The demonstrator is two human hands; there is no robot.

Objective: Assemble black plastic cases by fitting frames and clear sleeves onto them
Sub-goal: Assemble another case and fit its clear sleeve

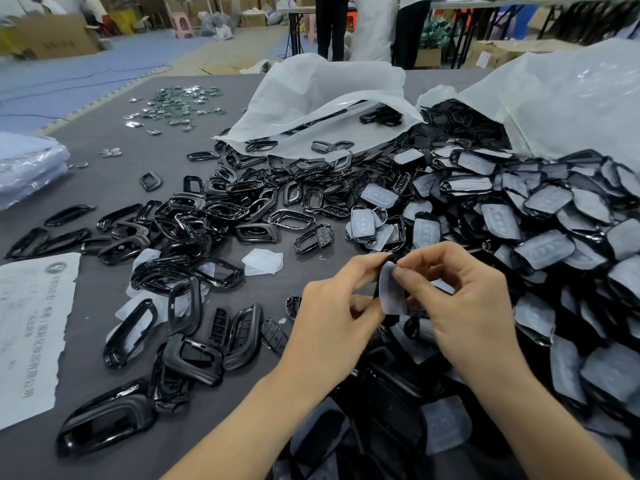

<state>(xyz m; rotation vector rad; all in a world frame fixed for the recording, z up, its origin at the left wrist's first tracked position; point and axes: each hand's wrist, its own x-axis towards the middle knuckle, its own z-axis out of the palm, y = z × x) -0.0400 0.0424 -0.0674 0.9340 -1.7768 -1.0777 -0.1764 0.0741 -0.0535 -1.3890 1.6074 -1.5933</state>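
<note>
Between my hands stands a black case with a clear sleeve on it, held upright above the dark table. My left hand grips the case from the left, fingers curled round its edge. My right hand pinches the top of the sleeve with thumb and forefinger. The case itself is mostly hidden behind the sleeve and my fingers. Loose black frames lie scattered to the left. A big heap of sleeved cases fills the right side.
Two white plastic bags spill black parts at the back. Loose clear sleeves lie mid-table. A torn printed sheet sits at the left edge. Small metal and green parts lie far left. People stand behind the table.
</note>
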